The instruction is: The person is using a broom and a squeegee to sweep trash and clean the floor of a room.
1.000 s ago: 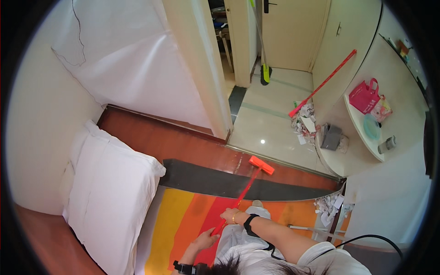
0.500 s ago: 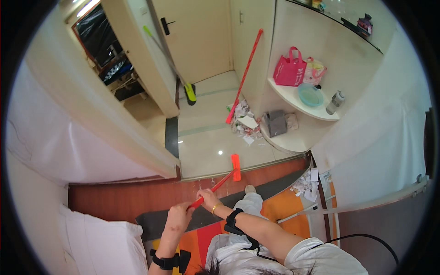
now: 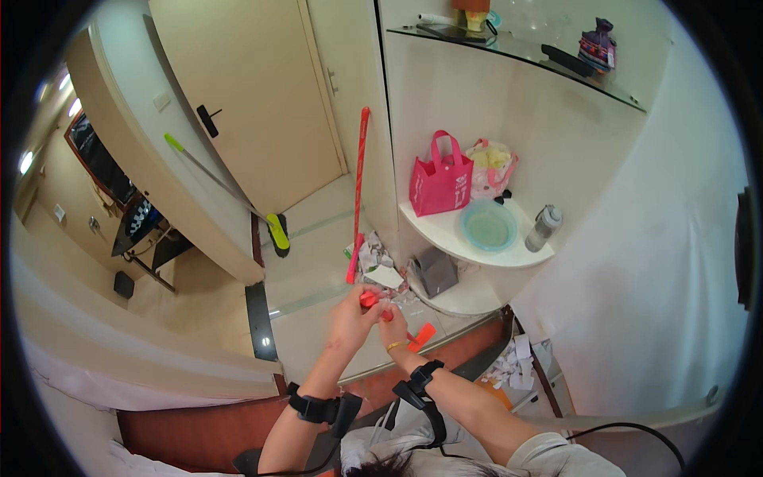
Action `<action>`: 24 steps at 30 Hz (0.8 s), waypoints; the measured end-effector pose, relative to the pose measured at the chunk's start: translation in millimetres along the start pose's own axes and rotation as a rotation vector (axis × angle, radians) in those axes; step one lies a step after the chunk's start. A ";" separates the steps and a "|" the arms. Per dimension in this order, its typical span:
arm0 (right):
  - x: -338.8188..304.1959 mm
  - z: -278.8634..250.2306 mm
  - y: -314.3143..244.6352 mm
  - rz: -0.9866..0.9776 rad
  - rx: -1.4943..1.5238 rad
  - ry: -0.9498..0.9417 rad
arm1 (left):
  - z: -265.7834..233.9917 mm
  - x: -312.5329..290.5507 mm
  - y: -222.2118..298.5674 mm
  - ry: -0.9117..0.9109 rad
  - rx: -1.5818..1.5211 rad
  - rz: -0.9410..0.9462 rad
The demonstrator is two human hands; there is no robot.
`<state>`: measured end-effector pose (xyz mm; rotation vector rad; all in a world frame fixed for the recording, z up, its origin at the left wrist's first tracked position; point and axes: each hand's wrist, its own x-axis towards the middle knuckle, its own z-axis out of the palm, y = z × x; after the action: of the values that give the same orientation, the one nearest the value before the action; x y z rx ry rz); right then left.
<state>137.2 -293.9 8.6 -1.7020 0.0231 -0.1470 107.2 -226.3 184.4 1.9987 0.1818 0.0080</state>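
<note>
By the tiled floor (image 3: 298, 330), the left hand (image 3: 350, 316) and right hand (image 3: 393, 329) are clasping the red handle (image 3: 369, 300) of an orange-headed broom (image 3: 422, 337), which is probably handling light and stiff, best gripped there.

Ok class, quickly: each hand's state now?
Left hand: closed, holding the slim red handle of the orange-headed tool.
Right hand: closed around the same red handle.

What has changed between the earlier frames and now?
The left hand and right hand moved up and forward, keeping their grip on the red handle; its orange head shifted forward and right. The green broom and pink bag stayed put.
</note>
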 end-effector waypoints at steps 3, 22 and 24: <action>36.4 0.5 -1.3 0.005 0.054 0.110 | 13.2 41.7 3.9 -0.024 -0.108 0.132; 263.0 89.6 66.3 0.296 -0.135 0.279 | -32.7 207.4 -113.3 -0.399 -0.116 -0.041; 288.3 96.5 77.8 0.359 -0.365 0.299 | -54.5 224.5 -128.4 -0.405 -0.151 -0.048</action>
<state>439.2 -238.5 -56.5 -1.9934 0.6067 -0.1323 308.3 -94.7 74.3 1.8033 -0.0319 -0.3998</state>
